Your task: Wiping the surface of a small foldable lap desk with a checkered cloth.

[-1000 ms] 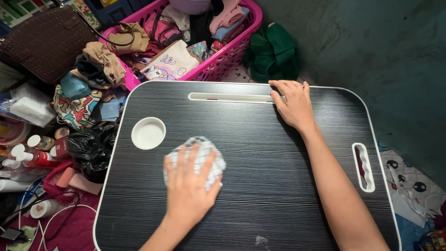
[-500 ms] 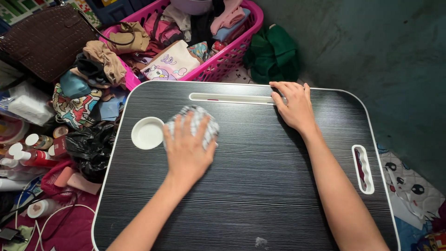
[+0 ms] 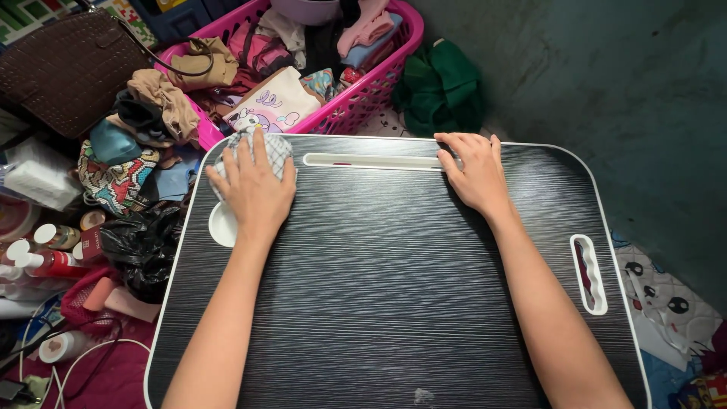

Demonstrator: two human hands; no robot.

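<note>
A black wood-grain lap table (image 3: 394, 288) with a white rim fills the middle of the view. My left hand (image 3: 254, 189) presses a checked grey-and-white cloth (image 3: 276, 148) flat against the table's far left corner, partly covering the round white cup hole (image 3: 221, 226). My right hand (image 3: 473, 170) lies flat, fingers spread, at the far edge beside the long slot (image 3: 371, 160), holding nothing.
A pink laundry basket (image 3: 363, 91) full of clothes stands behind the table, with a green cloth bundle (image 3: 439, 87) beside it. Left of the table lie a brown handbag (image 3: 64, 68), a black plastic bag (image 3: 140, 246), bottles and cables. A handle slot (image 3: 588, 273) is at the table's right edge.
My left hand has slid the cloth from the table's middle up and left to the far left corner. My right hand has stayed in place.
</note>
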